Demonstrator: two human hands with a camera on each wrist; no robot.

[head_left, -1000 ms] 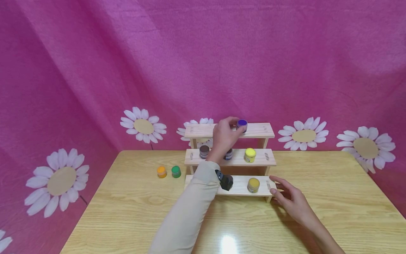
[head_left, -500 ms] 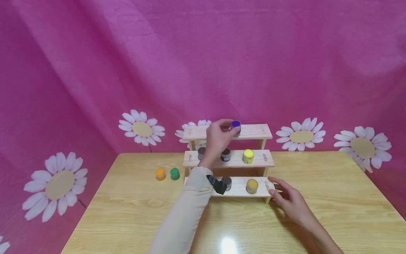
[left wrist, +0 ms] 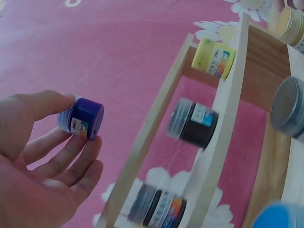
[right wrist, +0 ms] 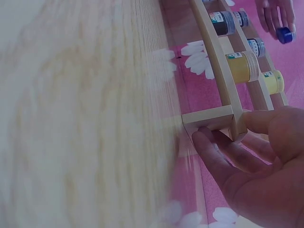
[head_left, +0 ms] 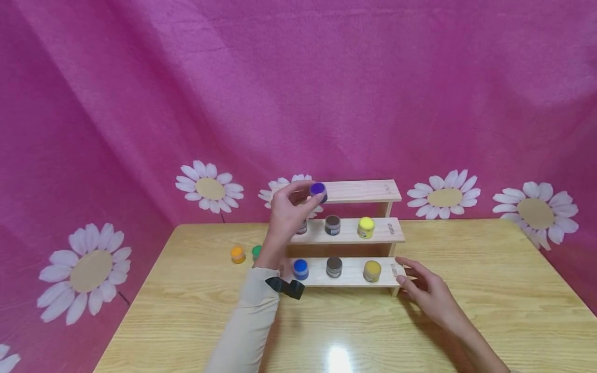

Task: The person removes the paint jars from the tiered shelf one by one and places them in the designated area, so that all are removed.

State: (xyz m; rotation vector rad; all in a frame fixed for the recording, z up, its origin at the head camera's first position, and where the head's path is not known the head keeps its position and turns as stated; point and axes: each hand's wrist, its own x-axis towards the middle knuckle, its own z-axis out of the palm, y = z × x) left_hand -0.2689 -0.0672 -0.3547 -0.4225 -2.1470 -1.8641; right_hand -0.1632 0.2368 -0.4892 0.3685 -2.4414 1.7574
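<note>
My left hand (head_left: 285,215) pinches a small purple paint jar (head_left: 318,191) between thumb and fingers, at the left part of the top tier. In the left wrist view the jar (left wrist: 83,118) lies sideways to the camera, apart from the rack. A three-tier wooden rack (head_left: 364,190) stands on the table. On its middle tier are a bright yellow jar (head_left: 366,227), a dark jar (head_left: 332,225) and another dark jar, mostly hidden behind my left hand. The lowest tier bears blue (head_left: 300,269), dark (head_left: 333,267) and ochre (head_left: 372,271) jars. My right hand (head_left: 431,296) grips its right end.
An orange jar (head_left: 238,254) and a green jar (head_left: 256,252), the latter partly covered by my left arm, stand on the table (head_left: 186,305) left of the rack. A pink cloth (head_left: 373,103) with white daisies hangs behind and at the left.
My left hand has moved left along the top tier with the purple paint jar, uncovering the blue jar and a dark jar below. The right hand stays at the rack's end.
</note>
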